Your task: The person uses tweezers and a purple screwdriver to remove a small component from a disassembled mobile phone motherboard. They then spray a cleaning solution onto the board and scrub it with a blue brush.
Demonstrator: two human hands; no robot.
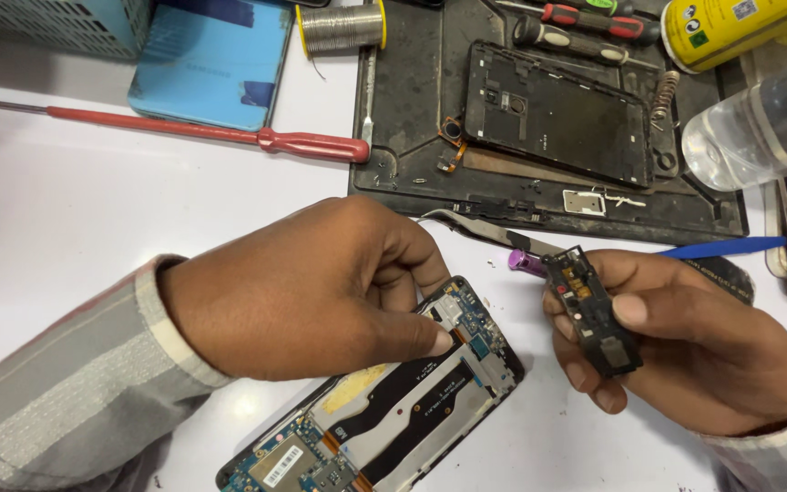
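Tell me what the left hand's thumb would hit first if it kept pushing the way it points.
The left hand points its thumb rightward and already presses on the opened phone. Going on, it would probably slide over the phone's boards toward the right hand holding the small black module; depth is unclear.

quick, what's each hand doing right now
Left hand: holds nothing, fingertips pressing on the opened phone.
Right hand: closed on a small black phone part.

left hand (321, 292): palm down, fingers curled, thumb tip pressed downward | right hand (676, 342): palm up, thumb and fingers pinched closed
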